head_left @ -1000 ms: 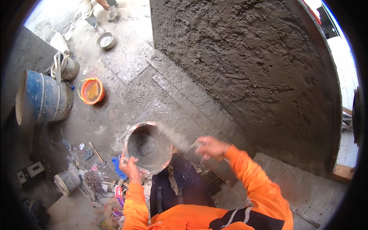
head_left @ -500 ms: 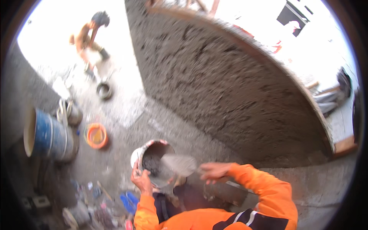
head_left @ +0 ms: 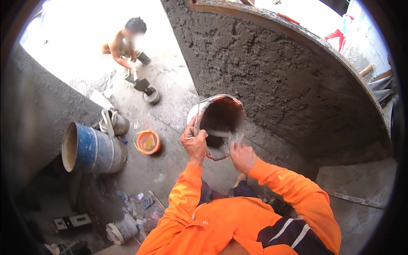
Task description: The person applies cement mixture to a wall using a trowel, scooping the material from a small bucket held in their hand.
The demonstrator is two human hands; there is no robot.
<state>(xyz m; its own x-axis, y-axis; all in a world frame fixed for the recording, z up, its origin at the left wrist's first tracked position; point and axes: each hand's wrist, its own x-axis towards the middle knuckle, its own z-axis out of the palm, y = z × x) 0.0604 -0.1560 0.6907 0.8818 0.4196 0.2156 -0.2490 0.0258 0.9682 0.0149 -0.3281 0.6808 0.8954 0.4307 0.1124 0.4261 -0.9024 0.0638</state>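
A white bucket [head_left: 193,114] with a worn reddish rim is tilted up in front of me, its dark mouth facing me. My left hand [head_left: 194,145] is closed on its left rim. My right hand [head_left: 243,156] is closed round a trowel, at the bucket's lower right edge. Across the mouth, the trowel's pale blade [head_left: 217,134] is blurred by motion. How much grey mortar lies inside is hard to make out in the shadow.
A curved wall [head_left: 272,80] of rough wet mortar rises ahead and right. A blue drum [head_left: 91,146] and an orange pail [head_left: 157,146] stand left. Farther off, a crouching person [head_left: 119,44] holds a dark flat tool [head_left: 141,84] over a small bucket [head_left: 151,97]. Debris lies lower left.
The bucket has risen and moved right with my left hand. My right hand has brought the trowel in against its mouth. The other person has crouched with the flat tool at the small bucket.
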